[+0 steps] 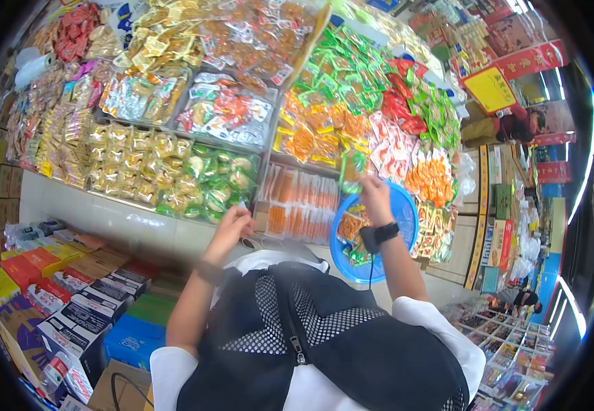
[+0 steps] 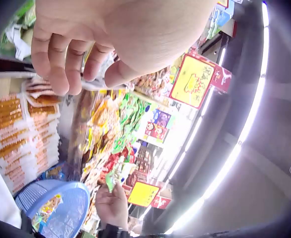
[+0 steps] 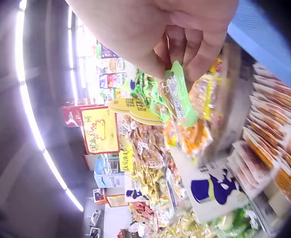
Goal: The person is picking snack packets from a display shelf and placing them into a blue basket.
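My right hand [image 1: 377,200] pinches a small green snack packet [image 3: 179,99] by its top end, between thumb and fingers. The packet hangs down in front of the bins, by the far rim of a blue plastic basket [image 1: 412,220]. Inside the basket lie several packets, orange [image 1: 349,226] and green. Loosely bent, the fingers of my left hand [image 1: 232,231] hold nothing in the left wrist view. That hand is at the front edge of the display, close to the green-wrapped packets [image 1: 218,179] and left of the stacked orange stick packs [image 1: 300,198].
Bins of bagged snacks fill the sloping display, among them green packets [image 1: 345,65] and red packets [image 1: 401,96]. Stacked cartons [image 1: 71,308] stand at the lower left. A yellow price sign [image 1: 492,89] hangs at the right, and shelves stand beyond it.
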`<move>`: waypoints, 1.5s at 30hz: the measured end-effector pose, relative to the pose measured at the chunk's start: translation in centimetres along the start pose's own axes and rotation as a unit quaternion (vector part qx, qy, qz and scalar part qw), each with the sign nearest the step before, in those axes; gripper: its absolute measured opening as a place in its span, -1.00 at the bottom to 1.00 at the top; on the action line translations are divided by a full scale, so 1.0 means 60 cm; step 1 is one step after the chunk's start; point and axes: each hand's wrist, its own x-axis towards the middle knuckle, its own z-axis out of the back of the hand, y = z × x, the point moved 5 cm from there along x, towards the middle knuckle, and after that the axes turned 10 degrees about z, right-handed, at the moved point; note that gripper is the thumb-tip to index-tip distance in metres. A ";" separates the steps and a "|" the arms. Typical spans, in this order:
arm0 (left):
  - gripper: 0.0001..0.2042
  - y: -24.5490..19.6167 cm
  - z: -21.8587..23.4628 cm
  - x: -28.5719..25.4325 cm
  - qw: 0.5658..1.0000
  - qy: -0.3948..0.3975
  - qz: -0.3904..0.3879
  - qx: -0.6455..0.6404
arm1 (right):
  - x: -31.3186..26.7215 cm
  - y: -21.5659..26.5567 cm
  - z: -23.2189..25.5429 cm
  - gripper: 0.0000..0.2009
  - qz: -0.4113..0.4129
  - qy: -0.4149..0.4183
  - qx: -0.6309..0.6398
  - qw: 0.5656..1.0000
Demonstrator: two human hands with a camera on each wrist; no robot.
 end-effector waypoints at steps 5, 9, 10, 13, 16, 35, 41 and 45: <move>-0.80 0.032 0.094 -0.036 0.998 -0.062 0.010 -0.029 | 0.194 0.110 -0.025 -0.68 0.129 -0.047 0.112 0.984; -0.83 0.024 0.104 -0.052 0.998 -0.061 -0.011 0.007 | 0.251 0.078 -0.005 -0.64 0.089 -0.144 0.093 0.981; -0.81 0.026 0.105 -0.047 0.997 -0.068 -0.041 0.015 | 0.241 0.067 0.003 -0.65 0.098 -0.149 0.058 0.982; -0.73 0.050 0.104 -0.024 0.999 -0.031 -0.014 0.013 | 0.162 0.027 0.040 -0.72 0.146 -0.151 -0.146 0.967; -0.67 0.035 0.072 -0.017 0.999 -0.005 0.014 0.038 | 0.047 -0.012 0.096 -0.74 0.187 -0.167 -0.341 0.906; -0.83 0.048 -0.351 0.071 0.899 0.236 0.009 0.370 | -0.348 -0.169 0.324 -0.75 -0.003 -0.199 -0.356 0.913; -0.72 0.084 -0.464 0.109 0.855 0.132 -0.063 0.498 | -0.235 -0.157 0.307 -0.67 0.053 -0.007 -0.318 0.947; -0.81 0.164 -0.521 0.121 0.872 0.110 -0.079 0.470 | -0.191 -0.199 0.292 -0.61 0.221 0.069 -0.341 0.911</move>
